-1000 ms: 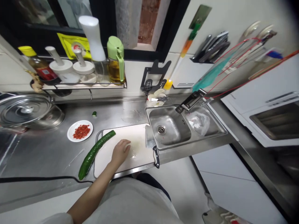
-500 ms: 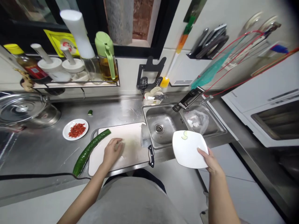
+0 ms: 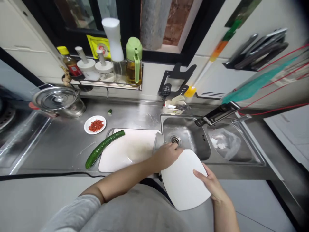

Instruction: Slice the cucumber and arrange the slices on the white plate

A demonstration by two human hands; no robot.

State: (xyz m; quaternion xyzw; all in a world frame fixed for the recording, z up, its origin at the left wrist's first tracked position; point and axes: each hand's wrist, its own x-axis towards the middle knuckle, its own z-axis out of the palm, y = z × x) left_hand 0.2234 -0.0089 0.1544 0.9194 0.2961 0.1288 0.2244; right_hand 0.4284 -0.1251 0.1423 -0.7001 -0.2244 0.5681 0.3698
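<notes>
My right hand (image 3: 212,185) grips the right edge of a white square plate (image 3: 184,187), thumb on top, holding it in front of the sink. My left hand (image 3: 169,155) is over the plate's upper left corner with its fingers pinched together; whatever they hold is hidden. Beneath the left forearm lies a white cutting board (image 3: 137,141). A long whole cucumber (image 3: 104,149) rests across the board's left edge. On the board's right end the cleaver's blade (image 3: 158,140) shows in part, its handle mostly covered by my arm and the plate.
A small plate (image 3: 86,125) of red pieces (image 3: 96,125) and a cucumber end (image 3: 109,111) lie on the steel counter. Right of the board is a double sink (image 3: 187,132) with a black faucet (image 3: 214,114) and plastic bag (image 3: 225,143). A lidded pot (image 3: 72,108) stands left.
My left hand has moved right from the board to the plate. The plate has come left and closer to my body; the pale green slice on it is no longer visible. The view has shifted.
</notes>
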